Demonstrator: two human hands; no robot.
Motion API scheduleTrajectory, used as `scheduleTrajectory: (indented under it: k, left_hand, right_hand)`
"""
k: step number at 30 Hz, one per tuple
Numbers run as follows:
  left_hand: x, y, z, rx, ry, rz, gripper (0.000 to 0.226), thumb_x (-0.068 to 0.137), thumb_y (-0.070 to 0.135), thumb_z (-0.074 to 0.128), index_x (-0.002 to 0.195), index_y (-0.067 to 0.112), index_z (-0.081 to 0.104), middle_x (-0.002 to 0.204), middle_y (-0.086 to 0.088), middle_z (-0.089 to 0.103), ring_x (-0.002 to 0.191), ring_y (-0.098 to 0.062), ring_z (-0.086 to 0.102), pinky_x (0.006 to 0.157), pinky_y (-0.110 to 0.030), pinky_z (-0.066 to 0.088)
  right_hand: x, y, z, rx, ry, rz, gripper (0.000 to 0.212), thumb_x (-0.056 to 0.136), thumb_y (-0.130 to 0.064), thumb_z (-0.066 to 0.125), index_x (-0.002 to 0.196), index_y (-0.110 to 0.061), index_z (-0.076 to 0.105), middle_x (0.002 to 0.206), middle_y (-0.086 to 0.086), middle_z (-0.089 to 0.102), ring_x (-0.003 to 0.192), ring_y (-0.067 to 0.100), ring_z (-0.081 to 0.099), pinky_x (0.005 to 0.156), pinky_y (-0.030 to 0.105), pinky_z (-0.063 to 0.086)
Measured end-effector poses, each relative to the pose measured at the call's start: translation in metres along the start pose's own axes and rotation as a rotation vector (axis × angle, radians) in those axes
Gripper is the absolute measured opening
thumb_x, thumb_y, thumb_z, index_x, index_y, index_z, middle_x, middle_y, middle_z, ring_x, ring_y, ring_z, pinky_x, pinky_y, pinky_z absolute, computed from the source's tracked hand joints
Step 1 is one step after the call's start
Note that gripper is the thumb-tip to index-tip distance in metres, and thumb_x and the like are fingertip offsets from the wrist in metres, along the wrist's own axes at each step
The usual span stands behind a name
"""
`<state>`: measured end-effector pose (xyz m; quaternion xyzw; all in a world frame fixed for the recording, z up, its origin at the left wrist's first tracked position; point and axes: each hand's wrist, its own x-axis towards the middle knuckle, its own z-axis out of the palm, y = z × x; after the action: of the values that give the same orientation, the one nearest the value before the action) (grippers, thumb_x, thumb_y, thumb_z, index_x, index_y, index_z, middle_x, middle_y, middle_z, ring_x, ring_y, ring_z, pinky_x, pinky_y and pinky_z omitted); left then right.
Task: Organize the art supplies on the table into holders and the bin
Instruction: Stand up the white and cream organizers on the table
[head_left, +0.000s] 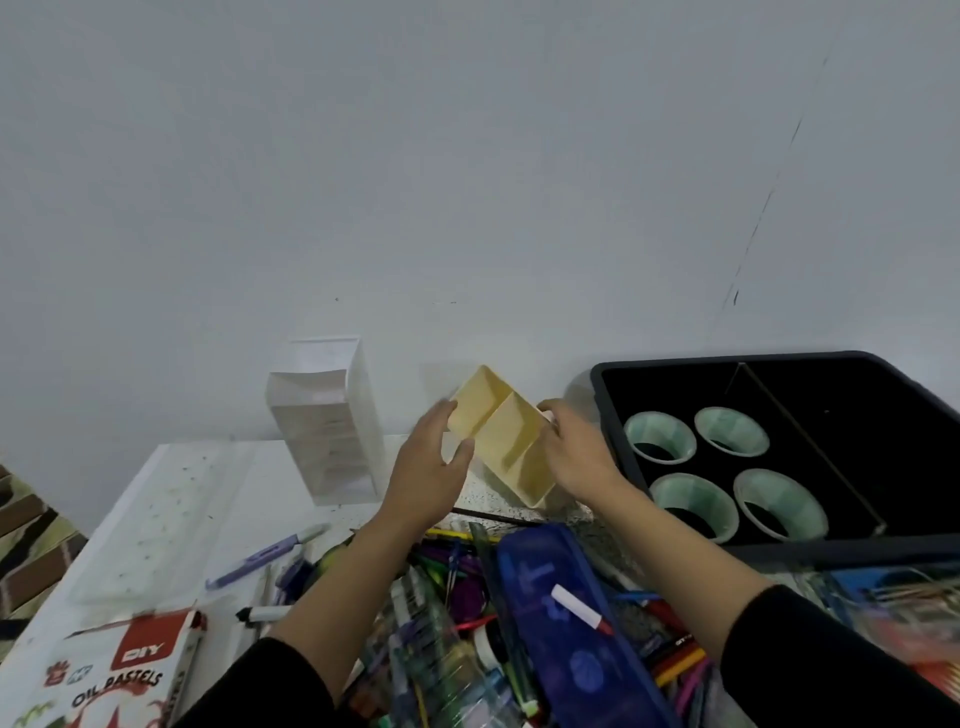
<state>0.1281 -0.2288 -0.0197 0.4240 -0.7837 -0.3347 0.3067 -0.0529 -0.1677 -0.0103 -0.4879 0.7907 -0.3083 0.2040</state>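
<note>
Yellow holder (501, 434): two compartments, tilted, held above the table's (171, 499) back edge between white box (322, 426) and black bin (779, 361), long axis running back-to-front, left hand (423, 467) and right hand (576, 457) gripping opposite long sides.

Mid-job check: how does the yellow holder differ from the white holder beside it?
The yellow holder is gripped between the left hand and right hand and tilted; the white holder stands untouched on the table. The yellow holder shows a divider and two compartments; the white holder shows none from here. The yellow holder is lower, the white holder taller. Both are open-topped boxes.
</note>
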Motion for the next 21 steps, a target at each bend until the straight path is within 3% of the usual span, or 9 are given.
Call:
scheduleTrajectory:
  k: [2, 5, 8, 10, 13, 16, 21]
  left_hand:
    - [0.008, 0.005, 0.005, -0.142, -0.036, 0.007, 0.059, 0.101, 0.023, 0.056, 0.153, 0.032, 0.030, 0.163, 0.014, 0.021, 0.147, -0.006, 0.025, 0.114, -0.026, 0.029]
    - [0.019, 0.007, 0.016, -0.197, -0.101, -0.004, 0.076, 0.098, 0.016, 0.061, 0.157, 0.036, 0.017, 0.167, 0.009, 0.005, 0.150, -0.010, 0.020, 0.109, -0.022, 0.033]
    - [0.025, 0.010, 0.024, -0.362, -0.085, -0.110, 0.081, 0.096, 0.011, 0.064, 0.159, 0.024, 0.015, 0.164, 0.003, 0.022, 0.147, -0.013, 0.030, 0.116, -0.032, 0.035]
    - [0.025, 0.007, 0.020, -0.391, -0.112, -0.155, 0.067, 0.096, 0.019, 0.065, 0.154, 0.017, 0.032, 0.153, 0.005, 0.043, 0.135, -0.009, 0.046, 0.110, -0.028, 0.039]
    - [0.022, -0.008, 0.008, -0.109, -0.185, -0.109, 0.043, 0.097, 0.044, 0.058, 0.135, 0.023, 0.060, 0.135, 0.009, 0.062, 0.123, -0.005, 0.056, 0.111, -0.034, 0.042]
    - [0.013, -0.026, -0.011, 0.201, -0.316, -0.110, 0.048, 0.102, 0.052, 0.041, 0.136, 0.024, 0.060, 0.140, 0.007, 0.059, 0.131, -0.013, 0.052, 0.107, -0.028, 0.037]
    - [-0.009, -0.039, -0.025, 0.424, -0.561, -0.066, 0.044, 0.103, 0.052, 0.041, 0.128, 0.025, 0.065, 0.132, 0.004, 0.064, 0.119, -0.014, 0.057, 0.101, -0.031, 0.044]
  right_hand:
    - [-0.001, 0.004, 0.005, 0.119, -0.035, 0.062, 0.030, 0.107, -0.021, 0.033, 0.133, -0.014, 0.048, 0.122, 0.012, 0.062, 0.107, 0.029, 0.060, 0.091, 0.045, 0.051]
    - [-0.011, 0.009, 0.017, 0.189, -0.009, 0.095, 0.028, 0.109, -0.021, 0.029, 0.129, -0.012, 0.046, 0.113, 0.010, 0.062, 0.102, 0.028, 0.059, 0.083, 0.038, 0.048]
    - [-0.011, 0.010, 0.021, 0.239, 0.043, 0.112, 0.030, 0.109, -0.021, 0.029, 0.132, -0.014, 0.045, 0.112, 0.010, 0.061, 0.102, 0.028, 0.058, 0.085, 0.040, 0.048]
    - [-0.008, 0.010, 0.019, 0.254, 0.037, 0.122, 0.030, 0.109, -0.021, 0.030, 0.135, -0.014, 0.044, 0.112, 0.008, 0.060, 0.102, 0.026, 0.057, 0.080, 0.035, 0.044]
    - [-0.007, 0.012, 0.017, 0.283, 0.023, 0.157, 0.033, 0.109, -0.021, 0.031, 0.141, -0.016, 0.039, 0.121, 0.011, 0.060, 0.103, 0.025, 0.056, 0.079, 0.033, 0.040]
    - [-0.007, 0.011, 0.017, 0.306, 0.027, 0.202, 0.035, 0.109, -0.021, 0.030, 0.144, -0.016, 0.032, 0.118, 0.010, 0.058, 0.098, 0.023, 0.052, 0.079, 0.033, 0.039]
    - [-0.005, 0.001, 0.026, 0.364, 0.064, 0.246, 0.030, 0.109, -0.021, 0.028, 0.137, -0.013, 0.035, 0.116, 0.010, 0.057, 0.097, 0.025, 0.052, 0.080, 0.035, 0.041]
